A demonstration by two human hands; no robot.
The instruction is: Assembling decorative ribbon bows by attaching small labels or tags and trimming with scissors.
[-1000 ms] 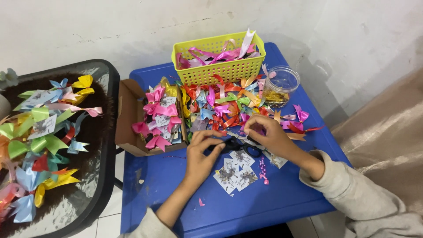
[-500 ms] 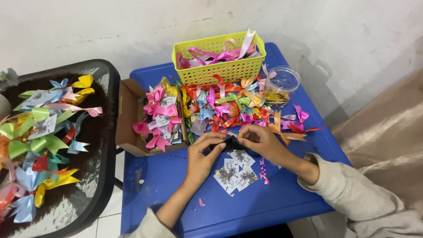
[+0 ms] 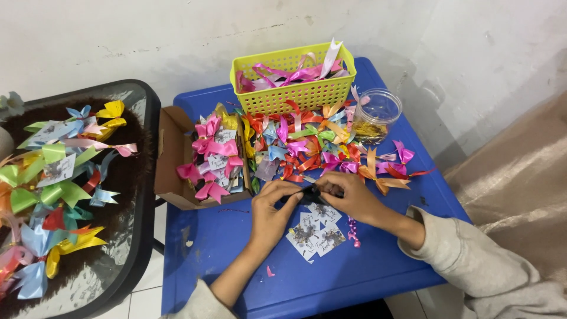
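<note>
At the centre of the frame, the left hand (image 3: 273, 204) and the right hand (image 3: 349, 196) meet over the blue counter (image 3: 236, 260), fingers closed on a small dark ribbon bow (image 3: 312, 194) pinched between them. White paper tags (image 3: 316, 231) lie just below the hands, and a heap of coloured bows (image 3: 295, 142) lies above them, in front of a yellow basket (image 3: 289, 88).

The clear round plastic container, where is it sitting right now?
In the head view, the clear round plastic container stands near the far right of the blue plastic table, just right of the yellow slotted plastic basket.
</note>
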